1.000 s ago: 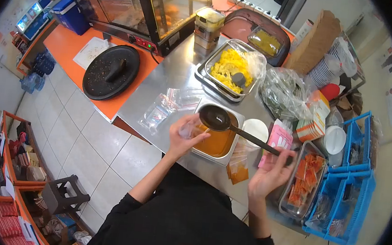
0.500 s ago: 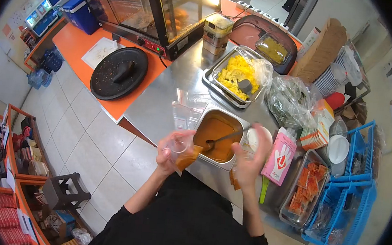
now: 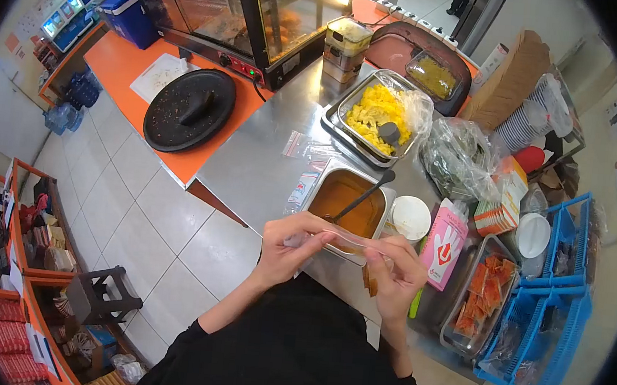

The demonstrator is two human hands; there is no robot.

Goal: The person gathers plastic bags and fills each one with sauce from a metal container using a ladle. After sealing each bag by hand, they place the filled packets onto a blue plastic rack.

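My left hand (image 3: 290,248) and my right hand (image 3: 395,270) pinch the two ends of the top edge of a clear plastic zip bag (image 3: 348,239). The bag is stretched between them over the near edge of a steel pan (image 3: 388,199); its lower part cannot be made out. Orange-brown sauce (image 3: 339,194) lies in the pan, where a black ladle (image 3: 364,199) leans, its handle towards the far right corner. Left of the pan lie flat clear zip bags (image 3: 301,189). Partly hidden by my right hand is a small brown-filled bag (image 3: 369,281) at the counter edge.
Right of the pan stand a white round tub (image 3: 410,217) and a pink glove box (image 3: 444,248). Farther right are a tray of red-orange packets (image 3: 487,289) and blue baskets (image 3: 541,337). Behind sits a tray of yellow food (image 3: 377,118); a black round lid (image 3: 189,112) lies left.
My right hand has come down from beside the pan to grip the bag's edge. The bag, earlier held open in my left hand, is now stretched flat between both hands.
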